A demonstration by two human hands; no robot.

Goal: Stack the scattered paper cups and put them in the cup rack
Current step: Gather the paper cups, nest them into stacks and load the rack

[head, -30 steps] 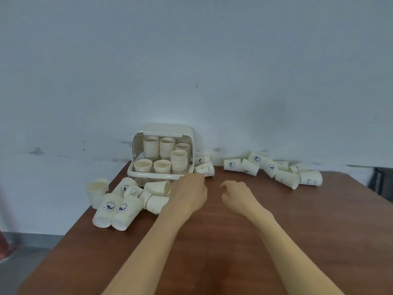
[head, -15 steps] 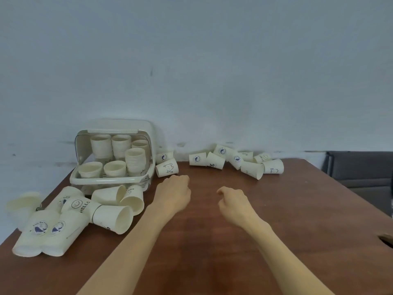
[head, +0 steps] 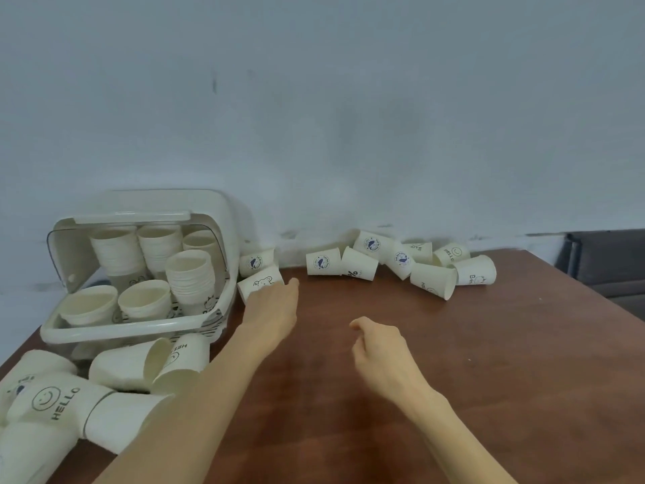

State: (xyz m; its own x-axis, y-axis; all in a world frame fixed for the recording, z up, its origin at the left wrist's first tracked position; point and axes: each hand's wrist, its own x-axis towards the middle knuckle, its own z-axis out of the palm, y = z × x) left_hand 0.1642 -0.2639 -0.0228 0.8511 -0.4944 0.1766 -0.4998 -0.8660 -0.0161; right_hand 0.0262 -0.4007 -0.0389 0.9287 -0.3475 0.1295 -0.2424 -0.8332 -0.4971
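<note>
A cream cup rack (head: 132, 328) with its lid raised stands at the table's back left, holding several stacks of paper cups. Two cups lie beside its right wall, the nearer one a tipped cup with a bear drawing (head: 256, 284). My left hand (head: 272, 309) reaches up to that cup, fingers extended and touching it, though I cannot tell if they grip it. My right hand (head: 378, 347) hovers over the bare table with loosely curled fingers, holding nothing. Several cups (head: 401, 263) lie scattered along the wall at the back.
More tipped cups, some printed HELLO (head: 59, 403), are piled in front of the rack at the left table edge. The brown wooden table (head: 488, 379) ends at the wall behind. A dark chair (head: 607, 263) stands off the right corner.
The view has swung right and closer. My left hand has stretched forward to the bear cup beside the rack. My right hand has stayed roughly where it was.
</note>
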